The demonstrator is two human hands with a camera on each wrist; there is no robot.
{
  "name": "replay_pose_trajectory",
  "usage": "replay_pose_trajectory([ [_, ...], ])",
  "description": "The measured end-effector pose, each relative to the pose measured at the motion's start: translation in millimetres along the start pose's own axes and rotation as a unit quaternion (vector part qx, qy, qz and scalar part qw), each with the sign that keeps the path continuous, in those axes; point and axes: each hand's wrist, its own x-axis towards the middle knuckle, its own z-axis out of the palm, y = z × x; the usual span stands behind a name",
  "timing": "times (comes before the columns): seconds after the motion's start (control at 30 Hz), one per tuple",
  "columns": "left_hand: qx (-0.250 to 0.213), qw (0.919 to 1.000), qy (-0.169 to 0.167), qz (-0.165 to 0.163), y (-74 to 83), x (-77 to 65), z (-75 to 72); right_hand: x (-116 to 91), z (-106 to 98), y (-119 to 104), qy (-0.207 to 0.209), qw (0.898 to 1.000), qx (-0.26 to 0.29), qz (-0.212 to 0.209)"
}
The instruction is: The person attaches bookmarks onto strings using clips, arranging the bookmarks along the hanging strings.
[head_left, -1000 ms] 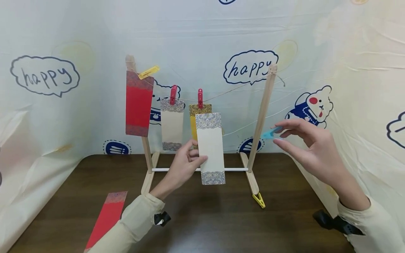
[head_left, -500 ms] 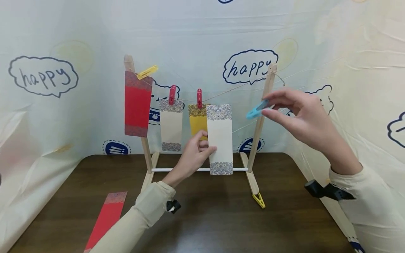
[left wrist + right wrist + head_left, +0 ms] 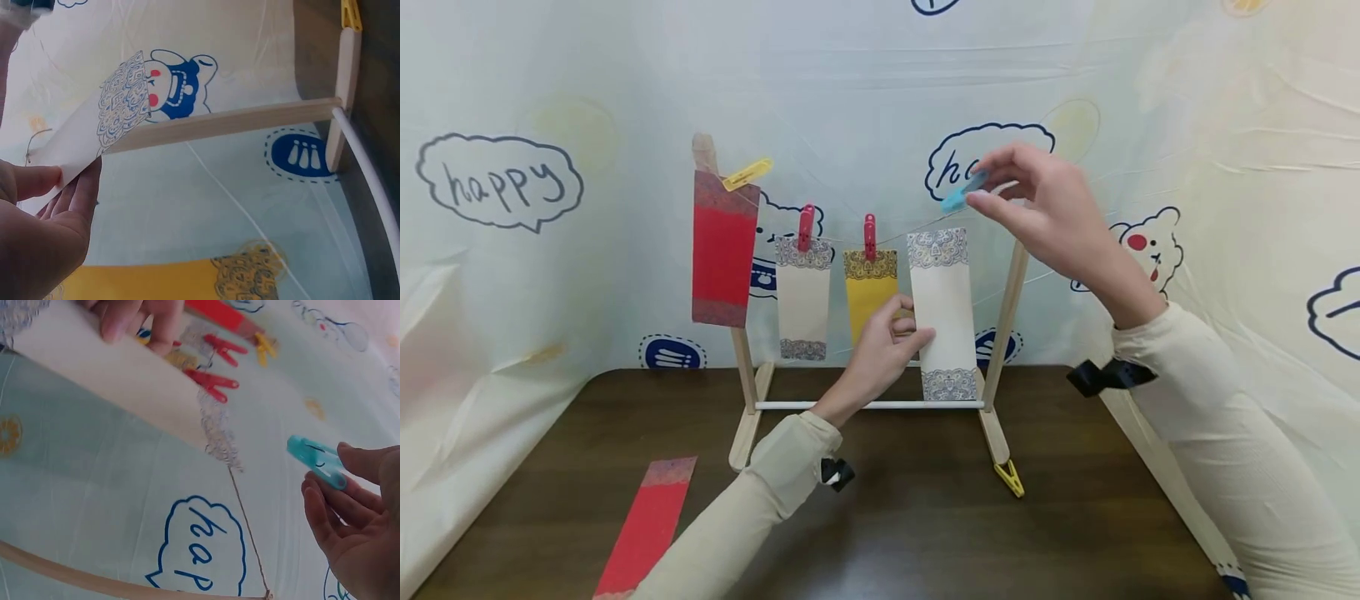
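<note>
My left hand (image 3: 883, 346) pinches a white card (image 3: 946, 308) with blue lace-patterned ends by its left edge, thumb in front. The card stands upright, its top edge close under the string (image 3: 925, 225). Above it, my right hand (image 3: 1045, 212) pinches a light blue clothespin (image 3: 962, 193) between thumb and fingers, near the string. In the right wrist view the clothespin (image 3: 315, 462) is apart from the card's patterned top end (image 3: 219, 431). A yellow card (image 3: 871, 287) hangs just left of the held card, under a red clothespin (image 3: 869, 237).
A wooden frame (image 3: 1006, 308) carries the string. A cream card (image 3: 802, 300) and a red card (image 3: 724, 250) hang left, on red and yellow clothespins. Another red card (image 3: 647, 525) lies on the table (image 3: 910, 533). A yellow clothespin (image 3: 1011, 479) is at the frame's right foot.
My left hand has moved the white card right and up toward the string. My right hand has brought the light blue clothespin left and up, above the card.
</note>
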Motion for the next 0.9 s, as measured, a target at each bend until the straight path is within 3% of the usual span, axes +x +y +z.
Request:
replay_pose_trajectory([
  [0.1, -0.004, 1.0000, -0.001, -0.001, 0.2, 4.1, 3.3, 13.1, 3.2, 5.2, -0.023, 0.998, -0.052, -0.015],
  [0.27, -0.006, 0.9999, -0.002, -0.014, -3.2, 10.0, 4.9, 26.5, 6.8, 9.0, -0.049, 0.995, -0.077, -0.031],
  [0.47, 0.029, 0.9992, 0.016, -0.021, -7.6, 15.6, 2.2, 36.2, 12.2, 12.9, -0.060, 0.992, -0.105, -0.041],
  [0.9, 0.019, 0.9995, 0.019, -0.012, -14.9, 19.0, 3.5, 42.9, 21.5, 19.5, -0.150, 0.980, -0.130, 0.006],
])
